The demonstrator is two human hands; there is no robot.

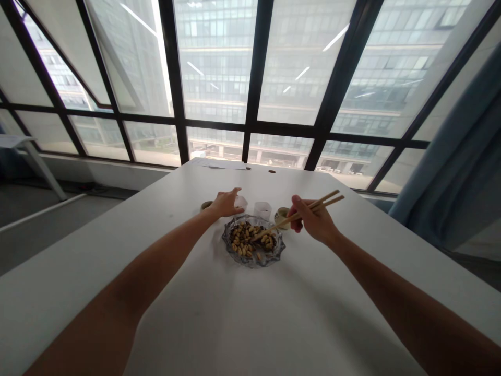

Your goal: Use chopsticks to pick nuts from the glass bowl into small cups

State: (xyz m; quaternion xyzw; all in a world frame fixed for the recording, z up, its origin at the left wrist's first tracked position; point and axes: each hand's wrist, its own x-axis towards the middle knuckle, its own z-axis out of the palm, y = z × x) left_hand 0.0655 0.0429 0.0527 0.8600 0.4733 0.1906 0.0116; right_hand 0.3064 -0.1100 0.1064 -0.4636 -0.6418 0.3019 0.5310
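Note:
A clear glass bowl point(254, 263) with a wavy rim stands on the white table, holding pale nuts and dark seeds. Wooden chopsticks point(279, 224) are in my right hand point(311, 216), their tips down among the nuts. My left hand point(225, 203) reaches over the bowl's far left side, thumb and forefinger apart around or beside a small clear cup point(241, 202); whether it touches the cup is hard to tell. Another clear cup point(262, 210) stands behind the bowl. Beside my right hand is a small greenish cup point(282, 218), partly hidden.
A dark-rimmed round container point(205, 205) sits partly behind my left wrist. White papers point(219, 164) lie at the table's point(188, 324) far end, near two small round dark spots. Large windows rise beyond, with a blue curtain point(442, 172) at the right.

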